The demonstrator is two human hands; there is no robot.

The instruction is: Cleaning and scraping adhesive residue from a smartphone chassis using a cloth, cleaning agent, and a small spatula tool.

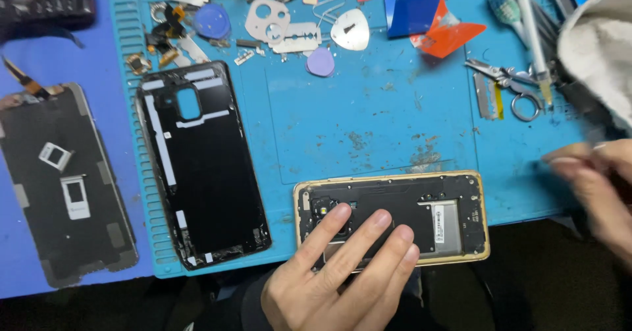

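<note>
Nearest the camera, the left hand (342, 272) lies flat with fingers spread, pressing down on the opened phone (392, 217), not gripping it. The phone sits back-up at the near edge of the blue work mat (368, 120), its gold frame around a black inner plate with a small metal shield on the right. It looks light, thin and rigid, but fragile where the board parts lie bare; the gold side rails seem the safest hold, away from the camera area under the fingertips. The right hand (596, 186) is blurred at the right edge, fingers curled together; whether it pinches anything I cannot tell. To the left lies the removed black back cover (201, 166), and further left a dark screen panel (62, 186) with two small trays on it. Across the far side of the mat lie razor blades (296, 38), picks, cards, small scissors (510, 87) and a syringe, well apart from the phone; nothing blocks it
</note>
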